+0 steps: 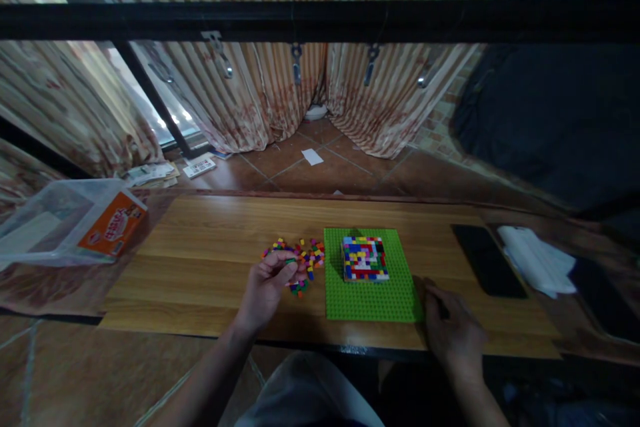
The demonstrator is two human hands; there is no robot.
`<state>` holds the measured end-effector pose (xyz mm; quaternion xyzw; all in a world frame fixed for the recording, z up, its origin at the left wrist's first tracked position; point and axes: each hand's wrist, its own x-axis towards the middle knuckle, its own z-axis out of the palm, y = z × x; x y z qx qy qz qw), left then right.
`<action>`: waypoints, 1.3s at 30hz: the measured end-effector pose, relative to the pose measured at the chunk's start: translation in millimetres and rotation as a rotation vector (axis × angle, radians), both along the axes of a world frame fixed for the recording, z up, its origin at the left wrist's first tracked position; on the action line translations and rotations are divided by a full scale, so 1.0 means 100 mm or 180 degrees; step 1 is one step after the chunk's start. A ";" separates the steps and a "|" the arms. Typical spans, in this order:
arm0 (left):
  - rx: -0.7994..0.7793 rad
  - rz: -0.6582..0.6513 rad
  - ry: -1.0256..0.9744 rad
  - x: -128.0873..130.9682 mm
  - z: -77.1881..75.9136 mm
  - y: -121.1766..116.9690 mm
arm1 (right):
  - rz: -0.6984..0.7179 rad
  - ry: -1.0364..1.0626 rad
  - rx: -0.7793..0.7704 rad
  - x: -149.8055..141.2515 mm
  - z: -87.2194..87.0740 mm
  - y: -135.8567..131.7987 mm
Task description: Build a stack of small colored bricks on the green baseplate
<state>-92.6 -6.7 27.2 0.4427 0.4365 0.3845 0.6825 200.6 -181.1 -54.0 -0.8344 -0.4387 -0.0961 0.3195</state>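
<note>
Pinching a small green brick [291,260] between thumb and fingertips of the left hand [264,283], nearly closed, just above the loose bricks [316,256]. Curling the fingers of the right hand [454,330] loosely at the right edge of the green baseplate [370,303]; cannot tell if gripping anything, or if touching that edge. See the rectangular brick build [365,259] on the upper-middle part of the baseplate: low, flat-topped, packed with red, blue, white, yellow, green and purple pieces in a maze-like pattern, with bare studs all around. Note mixed colours in the loose bricks too, scattered left of the baseplate on the wooden table [200,233], partly hidden by the left hand. Note also, right of the baseplate, a flat black slab [489,260] on the table, with a white bundle [537,260] beyond. Far left, see a clear plastic bin [60,213] with an orange label [113,223].
</note>
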 end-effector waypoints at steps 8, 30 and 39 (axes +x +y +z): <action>0.0183 0.0292 0.0244 -0.01 -0.12 0.00 | 0.0007 0.0112 -0.0004 -0.02 0.04 0.01; 0.0512 0.0722 -0.0023 -0.31 0.01 0.19 | -0.0078 0.0070 -0.0050 -0.01 0.02 0.01; 0.0517 0.0795 0.0383 -0.32 -0.09 0.17 | 0.0059 -0.0228 0.0114 0.02 -0.02 0.00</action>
